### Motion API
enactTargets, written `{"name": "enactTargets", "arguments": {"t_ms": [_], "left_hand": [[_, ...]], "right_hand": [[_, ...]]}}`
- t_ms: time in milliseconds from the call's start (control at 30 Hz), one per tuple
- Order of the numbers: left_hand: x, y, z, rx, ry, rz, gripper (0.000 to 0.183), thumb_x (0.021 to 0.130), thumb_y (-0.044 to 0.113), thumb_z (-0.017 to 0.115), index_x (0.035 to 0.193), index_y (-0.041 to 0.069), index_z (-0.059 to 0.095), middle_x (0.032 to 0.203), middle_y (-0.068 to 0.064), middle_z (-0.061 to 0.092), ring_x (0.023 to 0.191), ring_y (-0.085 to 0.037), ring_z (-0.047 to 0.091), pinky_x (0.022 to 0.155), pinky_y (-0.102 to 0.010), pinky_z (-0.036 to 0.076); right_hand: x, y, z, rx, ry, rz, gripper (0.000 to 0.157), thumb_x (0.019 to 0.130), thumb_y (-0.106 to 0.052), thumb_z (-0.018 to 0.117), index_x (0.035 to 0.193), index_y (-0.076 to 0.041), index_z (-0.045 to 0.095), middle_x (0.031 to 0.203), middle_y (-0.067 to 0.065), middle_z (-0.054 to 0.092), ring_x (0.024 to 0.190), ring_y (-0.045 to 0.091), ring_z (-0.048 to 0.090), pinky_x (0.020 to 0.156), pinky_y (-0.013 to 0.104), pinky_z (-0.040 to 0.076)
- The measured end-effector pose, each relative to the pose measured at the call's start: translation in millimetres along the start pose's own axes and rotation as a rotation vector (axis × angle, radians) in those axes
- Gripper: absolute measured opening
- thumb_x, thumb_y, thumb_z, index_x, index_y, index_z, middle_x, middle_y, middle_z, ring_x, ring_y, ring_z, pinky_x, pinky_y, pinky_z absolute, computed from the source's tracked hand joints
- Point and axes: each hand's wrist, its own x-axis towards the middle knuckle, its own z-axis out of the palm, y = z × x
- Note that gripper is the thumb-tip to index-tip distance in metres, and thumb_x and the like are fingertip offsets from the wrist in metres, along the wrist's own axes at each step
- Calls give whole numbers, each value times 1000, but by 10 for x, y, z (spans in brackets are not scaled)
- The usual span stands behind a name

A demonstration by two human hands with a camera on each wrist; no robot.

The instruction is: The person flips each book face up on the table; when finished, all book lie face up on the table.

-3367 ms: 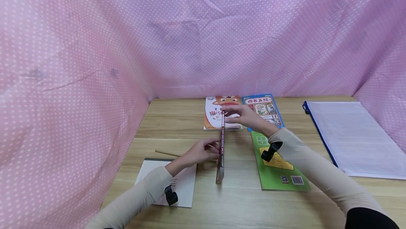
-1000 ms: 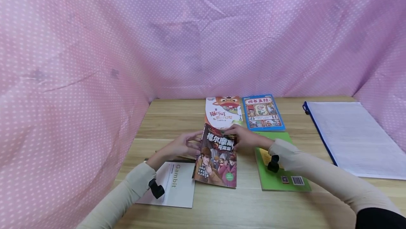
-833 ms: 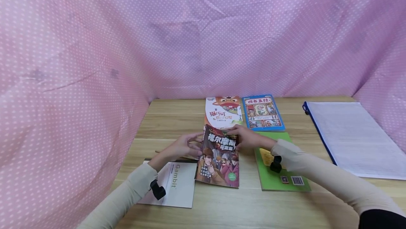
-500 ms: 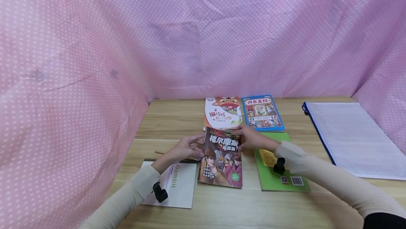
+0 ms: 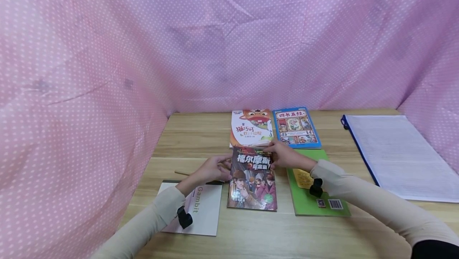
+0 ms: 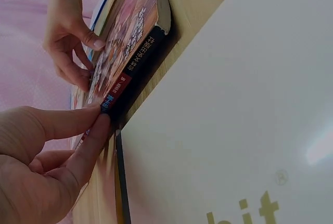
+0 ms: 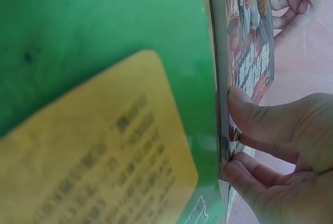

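A dark-covered paperback book (image 5: 252, 183) with cartoon figures and white Chinese title lies face up at the middle of the table, at or close to the surface. My left hand (image 5: 212, 169) pinches its spine edge near the upper left; in the left wrist view thumb and forefinger meet at the dark spine (image 6: 141, 56). At the upper right corner, my right hand (image 5: 285, 156) grips the book between thumb and fingers. The right wrist view has that thumb on the cover's edge and a fingertip at the corner. Its underside is hidden.
Behind lie a white-and-orange book (image 5: 247, 127) and a blue-bordered book (image 5: 297, 127). A green book (image 5: 312, 207) is on the right, a white Gambit notepad (image 5: 206, 219) on the left. A thin wooden stick (image 5: 182, 173) lies above the pad. Far right is a mesh zip pouch (image 5: 401, 155).
The book, upright on edge earlier with its spine showing, was laid down cover up. Since then it has shifted slightly right and straightened, with both hands following.
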Motion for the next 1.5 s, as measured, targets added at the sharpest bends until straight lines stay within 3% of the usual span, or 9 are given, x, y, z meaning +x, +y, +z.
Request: {"name": "enactTargets", "arguments": {"t_ms": [500, 867, 1300, 1500], "left_hand": [[81, 31, 4, 38, 13, -45, 81, 81, -10, 77, 153, 4, 44, 108, -16, 61, 81, -16, 70, 73, -32, 64], [88, 5, 4, 19, -3, -70, 81, 81, -11, 77, 153, 1, 42, 96, -11, 64, 77, -16, 69, 74, -32, 64], [133, -1, -16, 39, 4, -46, 79, 80, -9, 78, 151, -1, 45, 100, -15, 66, 78, -16, 70, 74, -32, 64], [192, 45, -24, 135, 83, 18, 72, 76, -8, 81, 143, 2, 56, 104, -15, 66, 88, -19, 67, 77, -29, 61]], "right_hand": [[15, 108, -15, -5, -8, -11, 59, 78, -6, 85, 133, 5, 64, 120, 18, 59, 96, 22, 53, 79, 31, 48], [13, 165, -42, 61, -37, -26, 59, 80, -9, 85, 133, 4, 64, 121, 17, 57, 98, 24, 52, 82, 32, 47], [2, 160, -73, 77, -32, -32, 58, 80, -11, 85, 132, 4, 64, 123, 17, 57, 102, 26, 53, 88, 40, 50], [-22, 181, -78, 59, -45, -37, 54, 83, -12, 83, 133, 0, 65, 128, 15, 56, 111, 27, 55, 98, 48, 51]]}}
